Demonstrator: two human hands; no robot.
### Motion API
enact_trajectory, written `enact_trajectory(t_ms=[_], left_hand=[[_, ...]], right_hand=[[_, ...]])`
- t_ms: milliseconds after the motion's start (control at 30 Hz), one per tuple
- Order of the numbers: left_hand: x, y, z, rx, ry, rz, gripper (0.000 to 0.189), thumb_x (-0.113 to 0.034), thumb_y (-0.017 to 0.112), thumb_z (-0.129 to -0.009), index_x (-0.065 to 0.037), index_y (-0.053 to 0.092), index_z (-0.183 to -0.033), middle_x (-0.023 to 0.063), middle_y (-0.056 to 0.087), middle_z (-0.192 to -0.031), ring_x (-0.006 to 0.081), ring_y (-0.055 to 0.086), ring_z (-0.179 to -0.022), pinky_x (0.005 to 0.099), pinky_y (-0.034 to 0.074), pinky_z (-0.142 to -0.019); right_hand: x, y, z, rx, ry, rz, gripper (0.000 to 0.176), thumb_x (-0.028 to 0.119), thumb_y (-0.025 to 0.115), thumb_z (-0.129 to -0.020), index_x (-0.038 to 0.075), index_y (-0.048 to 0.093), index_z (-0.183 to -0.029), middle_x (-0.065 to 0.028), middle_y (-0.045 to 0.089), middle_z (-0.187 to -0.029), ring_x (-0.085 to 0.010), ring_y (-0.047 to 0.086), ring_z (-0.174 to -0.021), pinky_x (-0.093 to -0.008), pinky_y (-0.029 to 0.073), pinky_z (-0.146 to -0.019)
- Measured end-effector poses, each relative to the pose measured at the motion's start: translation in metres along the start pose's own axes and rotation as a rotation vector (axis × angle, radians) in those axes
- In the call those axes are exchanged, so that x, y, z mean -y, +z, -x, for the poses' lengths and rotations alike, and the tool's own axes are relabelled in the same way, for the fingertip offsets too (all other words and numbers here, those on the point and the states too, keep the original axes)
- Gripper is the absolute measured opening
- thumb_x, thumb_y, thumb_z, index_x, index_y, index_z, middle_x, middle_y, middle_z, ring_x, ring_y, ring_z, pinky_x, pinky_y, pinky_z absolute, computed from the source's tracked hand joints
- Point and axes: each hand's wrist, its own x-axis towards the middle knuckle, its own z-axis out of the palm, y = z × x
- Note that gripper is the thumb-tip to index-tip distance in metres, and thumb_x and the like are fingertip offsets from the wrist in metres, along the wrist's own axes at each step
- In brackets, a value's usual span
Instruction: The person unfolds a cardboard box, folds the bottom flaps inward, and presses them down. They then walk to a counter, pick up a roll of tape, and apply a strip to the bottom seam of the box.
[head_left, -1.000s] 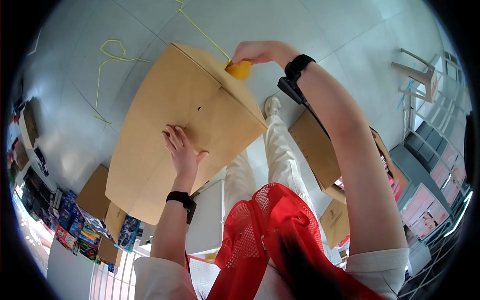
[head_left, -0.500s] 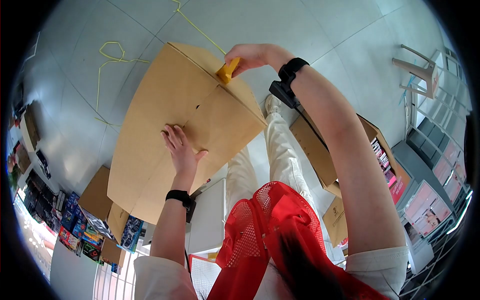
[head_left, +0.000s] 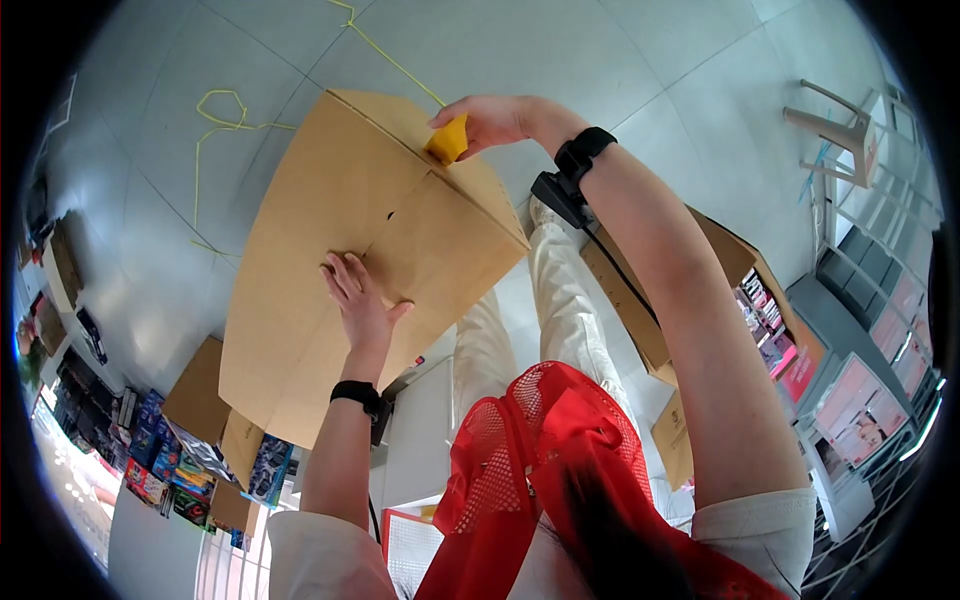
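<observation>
A large brown cardboard box (head_left: 290,300) fills the middle of the view, with a slit-like seam and a small dark hole on its broad face. My left hand (head_left: 365,315) lies flat on that face, fingers spread. At the box's far edge, my right hand (head_left: 487,122) grips a small yellow object (head_left: 449,140), whose lower end meets the cardboard along the edge. Its exact kind I cannot tell. Fingers of the right hand wrap over its upper part and hide some of it.
Yellow strap (head_left: 240,124) lies loose on the grey tiled floor beyond the box. An open carton (head_left: 625,300) of packaged goods stands right of my legs. Boxed goods (head_left: 175,470) sit at lower left. A beige stool (head_left: 835,135) is at far right.
My right hand has shifted slightly left along the box edge, and the yellow object has turned to show a broader side. The left hand stays flat on the box.
</observation>
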Motion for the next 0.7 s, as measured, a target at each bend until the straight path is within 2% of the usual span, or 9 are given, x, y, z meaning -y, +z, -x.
enact_trajectory(t_ms=[100, 200, 300, 400, 500, 600, 700], left_hand=[[-0.002, -0.002, -0.001, 0.054, -0.031, -0.005, 0.115, -0.05, 0.076, -0.054, 0.008, 0.016, -0.134, 0.0281, 0.004, -0.141, 0.0442, 0.007, -0.13, 0.045, 0.02, -0.107], [0.001, 0.002, -0.001, 0.037, -0.007, -0.001, 0.114, -0.05, 0.075, -0.055, 0.008, 0.017, -0.134, 0.0285, 0.004, -0.141, 0.0443, 0.008, -0.13, 0.0452, 0.018, -0.107], [0.001, 0.003, 0.001, -0.003, 0.013, 0.032, 0.114, -0.05, 0.075, -0.055, 0.008, 0.018, -0.134, 0.0288, 0.005, -0.141, 0.0444, 0.008, -0.13, 0.0452, 0.018, -0.107], [-0.001, 0.001, 0.0, 0.006, 0.003, -0.026, 0.113, -0.049, 0.075, -0.055, 0.008, 0.017, -0.134, 0.0287, 0.005, -0.141, 0.0448, 0.01, -0.13, 0.045, 0.017, -0.108], [-0.002, -0.002, 0.0, 0.03, -0.02, -0.015, 0.113, -0.049, 0.076, -0.055, 0.007, 0.017, -0.134, 0.0283, 0.005, -0.141, 0.0452, 0.011, -0.129, 0.045, 0.022, -0.106], [0.001, 0.003, 0.0, -0.007, 0.008, 0.107, 0.118, -0.04, 0.08, -0.053, 0.006, 0.009, -0.136, 0.0277, 0.0, -0.142, 0.0471, 0.006, -0.129, 0.0463, 0.022, -0.106], [0.0, 0.001, 0.001, 0.025, -0.022, 0.106, 0.118, -0.039, 0.08, -0.053, 0.005, 0.01, -0.136, 0.027, 0.001, -0.142, 0.0465, 0.007, -0.129, 0.0455, 0.023, -0.106]], right_hand=[[0.002, -0.003, -0.002, 0.031, -0.008, 0.063, 0.033, 0.033, 0.065, -0.074, 0.003, 0.059, -0.086, -0.0087, 0.063, -0.085, -0.0167, 0.061, -0.077, -0.0281, 0.05, -0.07], [0.027, 0.008, 0.009, -0.006, 0.018, 0.517, 0.033, 0.031, 0.062, -0.079, 0.001, 0.06, -0.094, -0.0073, 0.063, -0.091, -0.017, 0.06, -0.082, -0.0296, 0.051, -0.073], [0.056, 0.036, 0.025, -0.159, 0.019, 0.923, 0.035, 0.034, 0.063, -0.078, 0.0, 0.063, -0.087, -0.0086, 0.064, -0.084, -0.0183, 0.061, -0.078, -0.0301, 0.052, -0.068], [0.07, 0.053, 0.024, -0.121, 0.027, 1.099, 0.038, 0.036, 0.064, -0.078, -0.001, 0.063, -0.085, -0.0102, 0.064, -0.082, -0.0196, 0.062, -0.075, -0.0311, 0.052, -0.067], [0.075, 0.064, 0.016, -0.084, 0.061, 1.222, 0.039, 0.037, 0.064, -0.078, -0.001, 0.063, -0.083, -0.012, 0.064, -0.08, -0.0205, 0.063, -0.071, -0.0311, 0.053, -0.062], [0.073, 0.073, 0.014, -0.092, 0.129, 1.23, 0.038, 0.036, 0.063, -0.079, -0.002, 0.063, -0.082, -0.0125, 0.064, -0.079, -0.021, 0.063, -0.067, -0.0307, 0.053, -0.056], [0.077, 0.075, 0.028, -0.165, 0.197, 1.314, 0.035, 0.032, 0.063, -0.08, -0.004, 0.062, -0.081, -0.0124, 0.064, -0.078, -0.0217, 0.064, -0.066, -0.0303, 0.053, -0.052]])
